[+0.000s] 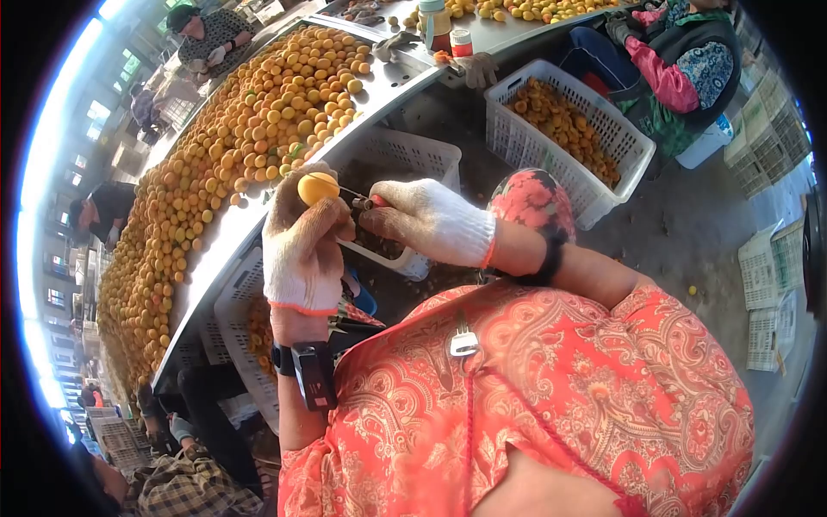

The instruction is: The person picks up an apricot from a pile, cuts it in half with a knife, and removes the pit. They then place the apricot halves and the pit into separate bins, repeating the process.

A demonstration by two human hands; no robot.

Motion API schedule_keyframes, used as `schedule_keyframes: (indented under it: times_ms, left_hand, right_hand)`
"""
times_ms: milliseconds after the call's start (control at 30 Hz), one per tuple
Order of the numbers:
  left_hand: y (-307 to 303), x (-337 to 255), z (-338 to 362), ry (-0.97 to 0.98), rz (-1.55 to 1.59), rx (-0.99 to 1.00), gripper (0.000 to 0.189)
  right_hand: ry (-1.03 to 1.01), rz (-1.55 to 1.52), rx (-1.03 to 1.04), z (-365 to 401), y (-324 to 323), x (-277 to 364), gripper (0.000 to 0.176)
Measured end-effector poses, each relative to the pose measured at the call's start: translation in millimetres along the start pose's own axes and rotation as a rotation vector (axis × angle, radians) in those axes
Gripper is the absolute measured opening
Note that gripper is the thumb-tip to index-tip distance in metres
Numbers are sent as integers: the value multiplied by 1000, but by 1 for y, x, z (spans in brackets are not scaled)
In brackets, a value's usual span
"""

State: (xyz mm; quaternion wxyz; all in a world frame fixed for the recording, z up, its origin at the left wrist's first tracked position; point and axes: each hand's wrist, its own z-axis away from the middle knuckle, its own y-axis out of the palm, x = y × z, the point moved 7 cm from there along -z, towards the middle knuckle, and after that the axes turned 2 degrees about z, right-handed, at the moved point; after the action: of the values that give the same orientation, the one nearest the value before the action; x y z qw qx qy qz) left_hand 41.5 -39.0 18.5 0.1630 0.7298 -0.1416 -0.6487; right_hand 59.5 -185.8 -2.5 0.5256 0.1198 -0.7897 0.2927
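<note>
My left hand (301, 241), in a stained white work glove, is closed around a yellow-orange apricot (318, 189) above the crates. My right hand (435, 220), in a similar glove, grips a small knife (355, 197) with a red part showing at the fingers. Its thin metal blade points left, and the tip is right at the apricot's side. Both hands are close together in front of my chest, near the edge of the metal table (226, 231). The glove hides most of the knife's handle.
Heaped apricots (250, 129) cover much of the table. A white crate (564, 129) of apricot pieces stands at the right, another crate (413, 155) below my hands, and one more (237, 302) at my left. People sit or stand around; a jar (462, 43) stands at the back.
</note>
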Motion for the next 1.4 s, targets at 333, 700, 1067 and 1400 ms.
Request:
schedule_keyframes:
  times_ms: [333, 700, 1067, 1400]
  left_hand:
    - [2, -1, 8, -61, 144, 60, 44]
    - [-2, 20, 1, -3, 287, 9, 51]
    - [2, 4, 12, 60, 15, 12, 37]
    - [-1, -2, 8, 85, -55, -51, 38]
  right_hand:
    - [31, 49, 2, 2, -3, 11, 33]
    - [-1, 71, -6, 4, 4, 7, 35]
    - [-7, 88, -39, 10, -2, 16, 34]
    - [30, -4, 28, 7, 0, 13, 26]
